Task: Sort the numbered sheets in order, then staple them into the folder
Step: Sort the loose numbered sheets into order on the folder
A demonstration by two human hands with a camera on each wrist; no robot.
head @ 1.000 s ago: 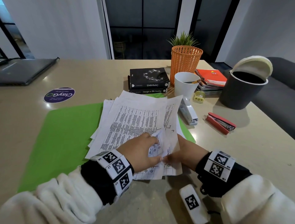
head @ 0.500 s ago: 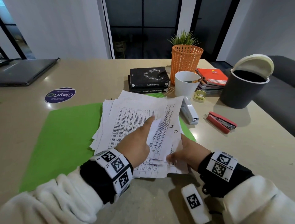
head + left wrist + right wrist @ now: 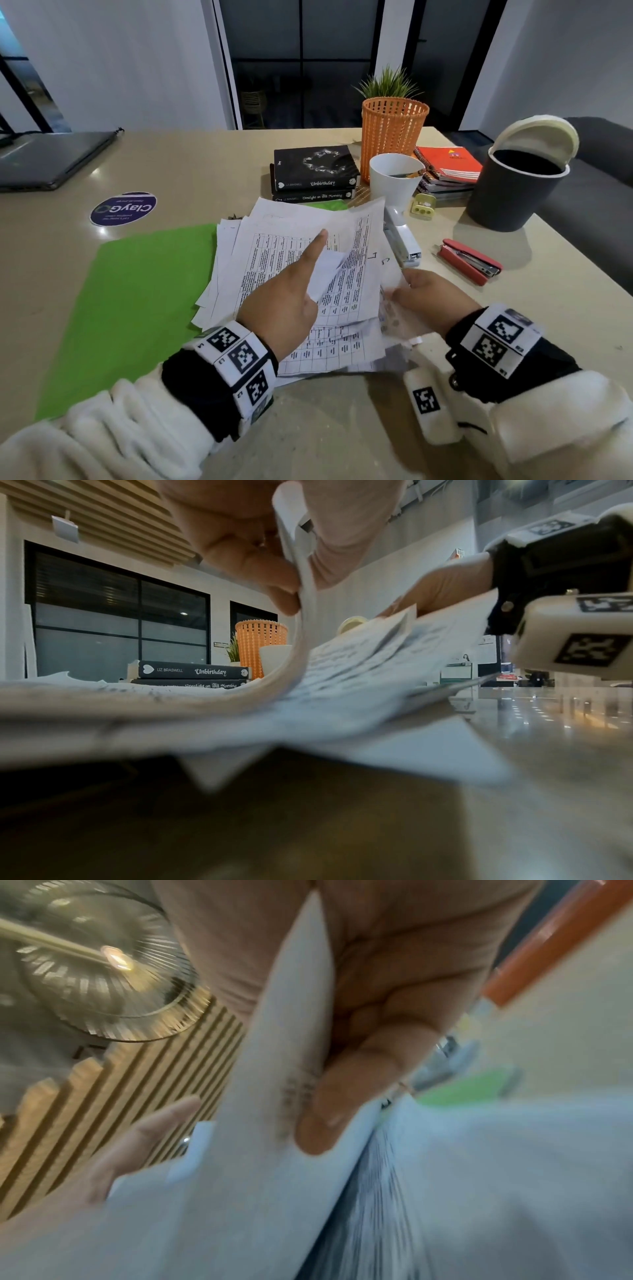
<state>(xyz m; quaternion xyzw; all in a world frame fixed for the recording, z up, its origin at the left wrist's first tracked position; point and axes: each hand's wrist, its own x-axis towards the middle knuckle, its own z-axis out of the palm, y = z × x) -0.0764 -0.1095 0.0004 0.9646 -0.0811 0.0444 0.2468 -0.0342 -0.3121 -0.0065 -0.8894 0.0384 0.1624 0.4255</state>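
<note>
Leftmost, the green folder is seen lying open on the table, the numbered sheets piled askew on its right half, long axis running away from the person. A lifted sheet corner is pinched by the left hand; the near-right sheet edges are gripped by the right hand, both equally near.

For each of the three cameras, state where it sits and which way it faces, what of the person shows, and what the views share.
Head: above, facing forward and down at the sheets on the green folder; left hand, right hand and both sleeves show.
Left wrist: low by the table, facing forward; fingers pinch a lifted sheet.
Right wrist: under the hand, facing up; a thumb presses paper.
Shared: head and left wrist both show the orange basket and the black books.
</note>
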